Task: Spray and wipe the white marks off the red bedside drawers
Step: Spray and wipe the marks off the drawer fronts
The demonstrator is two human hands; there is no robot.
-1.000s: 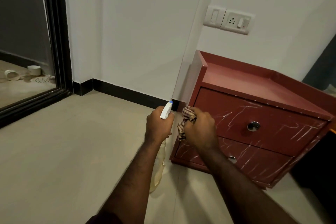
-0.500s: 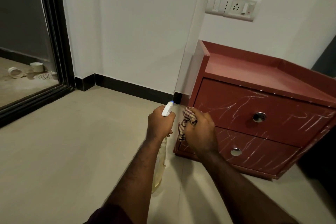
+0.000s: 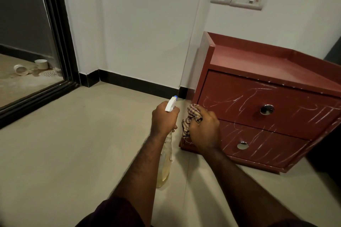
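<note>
Red wooden two-drawer bedside cabinet, white-scratched, stands on the floor, its right edge cut off. I note left hand gripping clear yellowish-liquid spray bottle, trigger hidden. Right hand clutches bunched checked cloth before the cabinet's left corner.

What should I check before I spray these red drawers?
1. Spray bottle gripped by left hand: ok.
2. Bottle has liquid: ok, yellowish in the lower part.
3. Nozzle aimed at the drawer fronts: not ok, it points toward the skirting left of the cabinet.
4. Cloth ready in right hand: ok, bunched.
5. White marks located: ok, on top drawer and bottom drawer.
6. Drawers closed: ok.
</note>
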